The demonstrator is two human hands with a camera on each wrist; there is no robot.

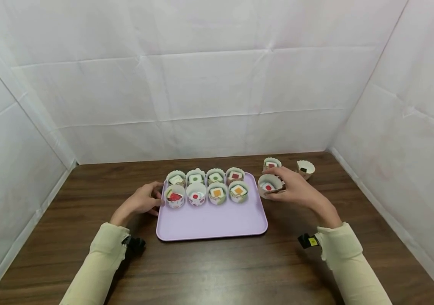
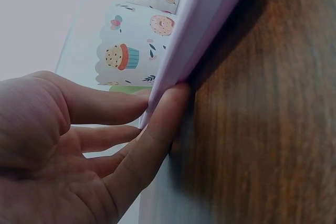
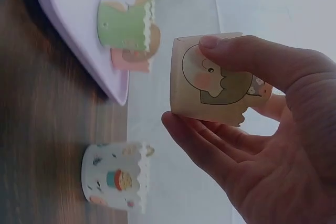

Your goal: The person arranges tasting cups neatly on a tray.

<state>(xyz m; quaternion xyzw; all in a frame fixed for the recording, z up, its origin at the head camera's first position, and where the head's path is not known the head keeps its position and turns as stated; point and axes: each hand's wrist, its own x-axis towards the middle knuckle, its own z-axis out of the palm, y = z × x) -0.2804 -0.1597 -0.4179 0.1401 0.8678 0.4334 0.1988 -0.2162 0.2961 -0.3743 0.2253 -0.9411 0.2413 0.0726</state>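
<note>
With its thumb and fingers, my left hand (image 1: 144, 199) pinches the left rim of a lilac tray (image 1: 212, 224). In the left wrist view, the tray edge (image 2: 181, 51) runs between thumb and fingertips. Two rows of printed paper baking cups stand on the tray's far half, such as a cup with red pieces (image 1: 175, 196) at the front left. My right hand (image 1: 297, 189) grips another paper baking cup (image 3: 210, 85) by its sides, just right of the tray. That cup is beige with a cartoon figure; inside, the head view shows a white piece with a red centre.
Behind the right hand, a cup with a red-and-white piece (image 1: 272, 163) stands on the brown wooden table (image 1: 209, 271). Farther right is a cup with a dark square (image 1: 305, 169). White cloth walls (image 1: 201, 84) enclose the table's back and sides.
</note>
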